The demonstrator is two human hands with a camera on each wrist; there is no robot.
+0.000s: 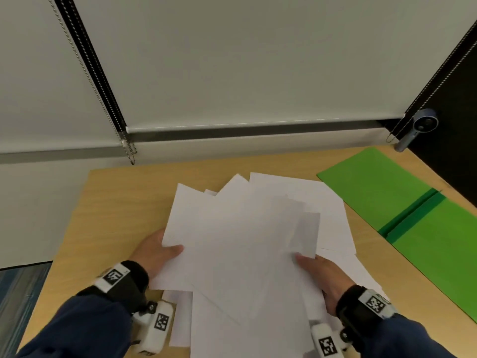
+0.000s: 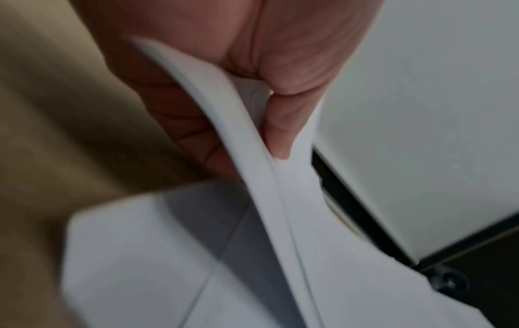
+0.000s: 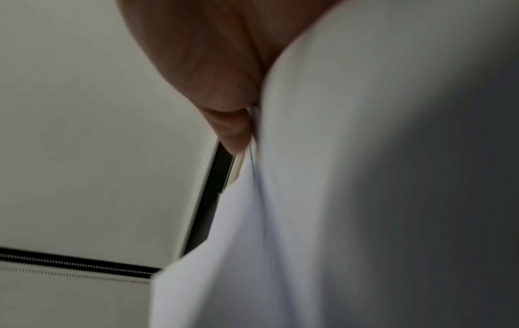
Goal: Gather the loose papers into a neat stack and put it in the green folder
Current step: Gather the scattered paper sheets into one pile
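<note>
- Head view: my left hand (image 1: pixel 154 251) has its grip on the left edge of the loose papers (image 1: pixel 247 244), thumb on top of the sheets and the other fingers hidden below them.
- My right hand (image 1: pixel 322 277) has its grip on the right edge of the same papers, thumb on top, the rest of the fingers under the sheets.
- From the left wrist view I see the thumb (image 2: pixel 283 124) pressing the bent paper edge (image 2: pixel 252 155) against the fingers behind it; the picture is blurred.
- From the right wrist view I see the thumb tip (image 3: pixel 233 128) pinching the sheets (image 3: pixel 309 199); this picture is blurred too.
- The papers are not aligned: corners fan out at several angles, and they are between both hands over the wooden surface (image 1: pixel 111 202). Some sheets near my wrists lie flat on it.
- The green folder (image 1: pixel 402 202) lies open on the surface to the right of the papers, apart from them.
- Behind the surface hangs a white roller blind (image 1: pixel 232 73) with bead chains (image 1: pixel 103 99).
</note>
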